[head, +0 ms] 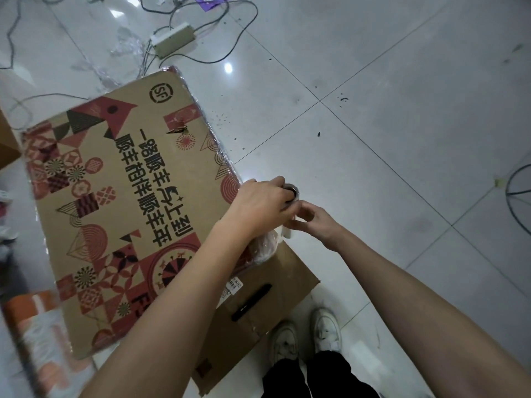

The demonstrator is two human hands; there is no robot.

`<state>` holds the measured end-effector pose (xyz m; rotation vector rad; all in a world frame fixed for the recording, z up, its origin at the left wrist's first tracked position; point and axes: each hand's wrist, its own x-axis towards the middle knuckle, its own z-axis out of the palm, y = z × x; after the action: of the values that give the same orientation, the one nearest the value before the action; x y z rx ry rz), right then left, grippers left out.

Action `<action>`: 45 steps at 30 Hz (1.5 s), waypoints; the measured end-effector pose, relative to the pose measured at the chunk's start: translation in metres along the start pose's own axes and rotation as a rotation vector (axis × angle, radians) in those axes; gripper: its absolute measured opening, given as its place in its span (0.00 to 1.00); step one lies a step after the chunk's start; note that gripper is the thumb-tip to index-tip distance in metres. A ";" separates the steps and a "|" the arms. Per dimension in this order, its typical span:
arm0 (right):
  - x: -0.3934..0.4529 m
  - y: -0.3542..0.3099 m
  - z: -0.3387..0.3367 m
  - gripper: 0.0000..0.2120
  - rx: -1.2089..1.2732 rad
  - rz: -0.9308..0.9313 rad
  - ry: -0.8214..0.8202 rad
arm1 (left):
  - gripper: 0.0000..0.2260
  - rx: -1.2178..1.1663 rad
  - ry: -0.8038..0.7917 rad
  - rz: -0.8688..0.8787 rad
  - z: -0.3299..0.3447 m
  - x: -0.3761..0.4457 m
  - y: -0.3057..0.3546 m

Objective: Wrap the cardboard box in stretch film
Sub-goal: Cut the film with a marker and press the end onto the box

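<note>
**Roll upright at the box's corner, both hands on it**

The stretch film roll [290, 209] stands roughly on end just off the near right corner of the cardboard box [123, 202], its open core facing up at the camera. The left hand [263, 202] comes in across the box top and curls over the roll's upper end, fingers wrapped round the rim. The right hand [311, 221] sits just right of the roll and slightly nearer the body, its fingers closed on the roll's lower part (how far round they reach is hidden by the left hand). So both hands are clamped on the roll, one high and one low, and neither is free.

The box lies to the left of both hands, a large flat printed face tilted up, its long axis running away from the person and leftward. It rests partly on a second plain carton [258, 308] that lies below the hands, nearer the feet. A bunched tail of film [267, 245] runs from the roll back to the box corner just beneath the left wrist, and a glossy layer already shows along the box's far and right edges.

What matters next, I judge, is that the roll's axis stands parallel to the box's vertical corner edge, so film would pay out flat along the right side as the hands carry it away from the body; the left hand is the nearer one to the box
</note>
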<state>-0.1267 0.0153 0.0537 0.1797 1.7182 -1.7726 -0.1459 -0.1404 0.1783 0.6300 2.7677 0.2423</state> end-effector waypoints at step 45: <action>-0.051 0.131 0.151 0.11 0.086 0.505 0.793 | 0.20 -0.070 0.196 -0.031 0.017 -0.005 -0.006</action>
<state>0.0335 -0.0980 -0.0102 1.3752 1.8552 -1.4630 -0.1383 -0.1461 0.1618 0.5733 2.9382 0.4125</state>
